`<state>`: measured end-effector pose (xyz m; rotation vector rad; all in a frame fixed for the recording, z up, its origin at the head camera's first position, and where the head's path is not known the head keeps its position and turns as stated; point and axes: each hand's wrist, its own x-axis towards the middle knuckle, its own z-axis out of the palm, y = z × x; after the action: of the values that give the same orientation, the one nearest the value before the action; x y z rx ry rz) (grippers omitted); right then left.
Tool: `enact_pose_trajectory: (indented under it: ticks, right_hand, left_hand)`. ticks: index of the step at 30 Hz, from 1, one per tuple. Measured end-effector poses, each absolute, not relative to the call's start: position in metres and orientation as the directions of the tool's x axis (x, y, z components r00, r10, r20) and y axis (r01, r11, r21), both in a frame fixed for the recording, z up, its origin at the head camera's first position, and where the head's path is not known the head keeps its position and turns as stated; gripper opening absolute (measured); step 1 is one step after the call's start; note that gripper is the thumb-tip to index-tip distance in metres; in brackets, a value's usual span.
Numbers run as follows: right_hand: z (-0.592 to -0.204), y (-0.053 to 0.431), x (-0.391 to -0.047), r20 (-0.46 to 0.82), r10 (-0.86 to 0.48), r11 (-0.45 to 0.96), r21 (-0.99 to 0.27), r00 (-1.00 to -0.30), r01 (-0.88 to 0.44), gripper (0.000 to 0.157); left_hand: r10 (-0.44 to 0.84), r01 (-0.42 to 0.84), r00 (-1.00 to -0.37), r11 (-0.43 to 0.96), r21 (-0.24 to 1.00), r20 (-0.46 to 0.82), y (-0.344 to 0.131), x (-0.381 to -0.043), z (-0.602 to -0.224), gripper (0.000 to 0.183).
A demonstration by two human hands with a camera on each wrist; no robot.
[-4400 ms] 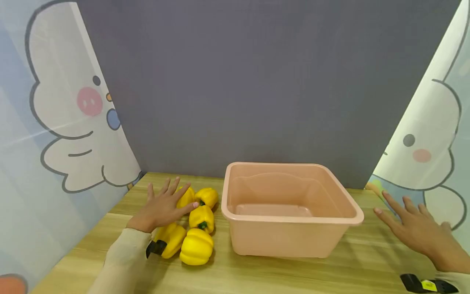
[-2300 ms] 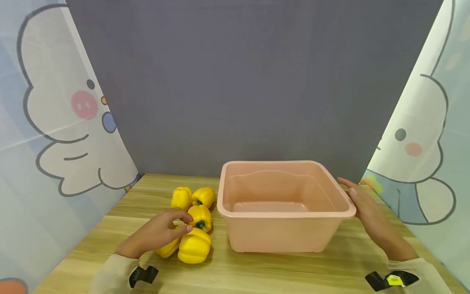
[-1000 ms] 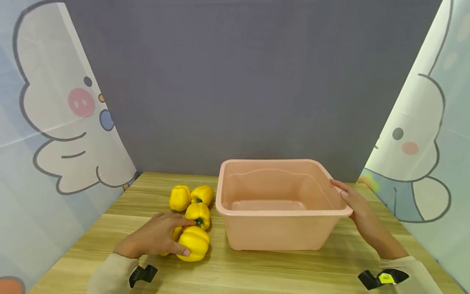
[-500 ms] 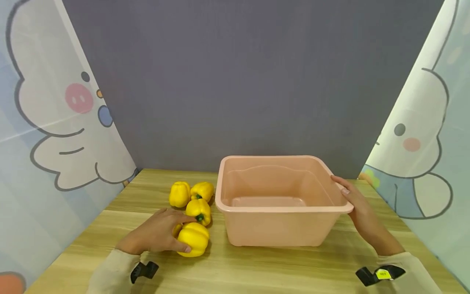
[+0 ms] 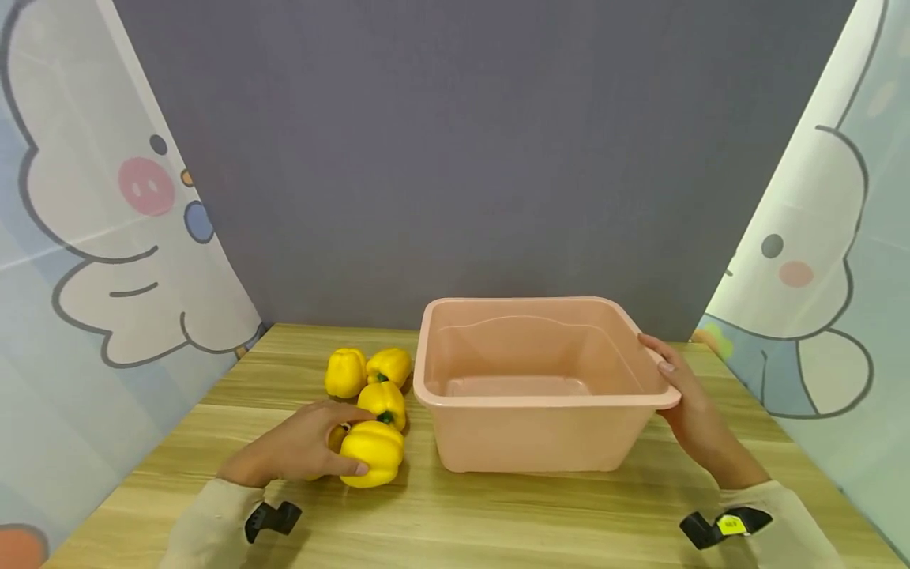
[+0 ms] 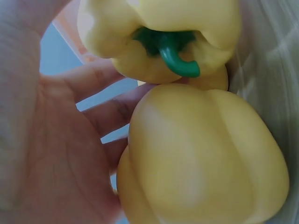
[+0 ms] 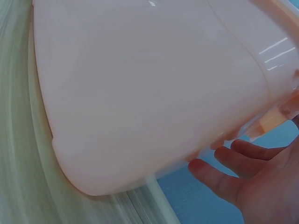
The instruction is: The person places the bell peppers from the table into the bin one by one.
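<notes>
My left hand grips the front yellow bell pepper, with the thumb on its near side and fingers on its far side. In the left wrist view this pepper's green stem points toward the wrist. Another yellow bell pepper lies close to the palm, mostly hidden under the hand in the head view. At the pink tub, my right hand holds the right rim. Its thumb lies on the rim, while several fingertips show along the outer wall in the right wrist view.
Three more yellow bell peppers, one at the back left, one at the back right and one in front of those, sit left of the tub. A grey panel rises behind the wooden table.
My left hand has come down from over the peppers and taken hold of the front one, which now tilts slightly. My right hand has moved left onto the tub's rim.
</notes>
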<state>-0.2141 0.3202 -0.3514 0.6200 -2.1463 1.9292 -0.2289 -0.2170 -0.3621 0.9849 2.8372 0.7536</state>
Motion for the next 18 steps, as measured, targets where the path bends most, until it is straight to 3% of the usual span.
enact_pose_trajectory:
  ticks: [18]
  right_hand:
    - [-0.3504, 0.3251, -0.2132, 0.386, -0.24, 0.092, -0.905, -0.891, -0.416, 0.052]
  left_hand:
    - [0.56, 0.465, -0.825, 0.597, 0.653, 0.075, -0.2231, -0.2315, -0.3608, 0.051]
